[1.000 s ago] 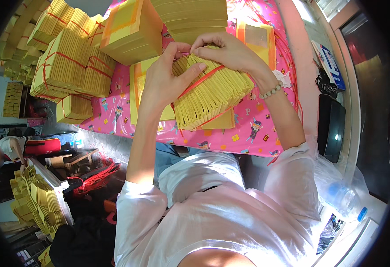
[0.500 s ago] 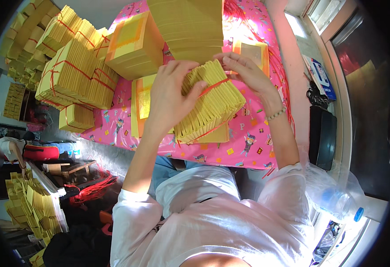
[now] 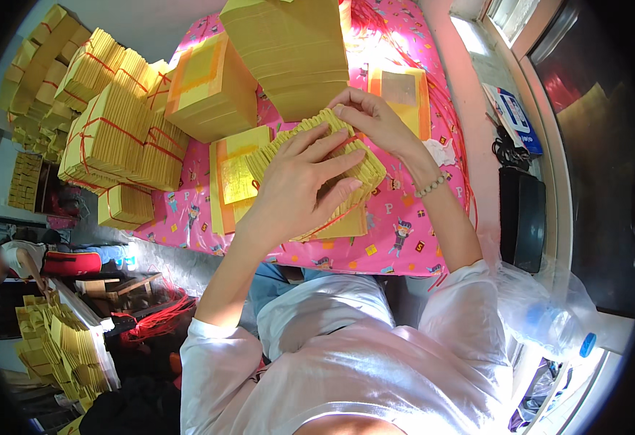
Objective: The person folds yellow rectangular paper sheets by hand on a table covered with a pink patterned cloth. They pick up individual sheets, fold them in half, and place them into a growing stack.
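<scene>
A thick bundle of yellow folded paper (image 3: 370, 170), bound with red string, lies tilted in front of me on top of flat yellow sheets. My left hand (image 3: 304, 177) rests across the top of the bundle with its fingers spread. At the bundle's far right corner is my right hand (image 3: 375, 122), its thumb and fingertips pinched together; what they hold, if anything, cannot be made out. Part of the red string (image 3: 351, 138) shows between the two hands. Under the bundle's left side, yellow sheets with an orange border (image 3: 222, 156) stick out.
The table has a pink patterned cover (image 3: 433, 239). Behind the bundle rise a tall yellow paper stack (image 3: 285, 54) and an orange-bordered stack (image 3: 212, 94). Several tied bundles (image 3: 107, 130) are piled at left. Red strings (image 3: 444, 87) trail along the right edge. Another person (image 3: 24, 257) is at far left.
My left hand has moved right and spread over the bundle's top. My right hand has shifted slightly left and down, its fingers more curled. The whole view has shifted a little.
</scene>
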Demonstrator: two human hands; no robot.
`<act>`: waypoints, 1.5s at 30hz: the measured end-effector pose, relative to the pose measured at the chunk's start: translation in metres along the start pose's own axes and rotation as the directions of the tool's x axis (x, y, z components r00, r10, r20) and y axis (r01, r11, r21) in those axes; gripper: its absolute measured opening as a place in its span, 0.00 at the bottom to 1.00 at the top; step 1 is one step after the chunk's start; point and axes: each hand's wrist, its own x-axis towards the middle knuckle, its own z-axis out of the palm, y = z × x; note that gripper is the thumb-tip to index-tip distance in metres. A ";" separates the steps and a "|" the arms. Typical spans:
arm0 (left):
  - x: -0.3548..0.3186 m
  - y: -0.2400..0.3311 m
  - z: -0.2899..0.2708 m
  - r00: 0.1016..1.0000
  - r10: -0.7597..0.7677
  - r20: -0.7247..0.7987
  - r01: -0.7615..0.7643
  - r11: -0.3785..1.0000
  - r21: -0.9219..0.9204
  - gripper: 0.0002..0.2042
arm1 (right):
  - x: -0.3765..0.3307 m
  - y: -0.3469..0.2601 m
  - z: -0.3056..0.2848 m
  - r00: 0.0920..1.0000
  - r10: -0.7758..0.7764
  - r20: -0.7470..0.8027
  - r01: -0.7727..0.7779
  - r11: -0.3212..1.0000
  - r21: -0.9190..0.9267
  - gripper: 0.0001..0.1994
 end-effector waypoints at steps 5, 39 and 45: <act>0.003 -0.001 0.000 1.000 -0.019 0.000 0.019 1.000 -0.009 0.17 | 0.004 0.002 0.003 0.999 0.008 -0.034 -0.007 0.999 0.031 0.07; -0.002 -0.004 -0.001 0.998 -0.049 -0.043 0.047 0.997 -0.053 0.16 | -0.008 -0.001 0.023 0.962 -0.081 -0.262 0.123 0.982 0.146 0.11; -0.003 -0.004 0.000 0.997 -0.061 -0.042 0.058 0.996 -0.064 0.16 | -0.084 -0.006 0.026 0.921 -0.175 -0.349 0.213 0.974 0.074 0.13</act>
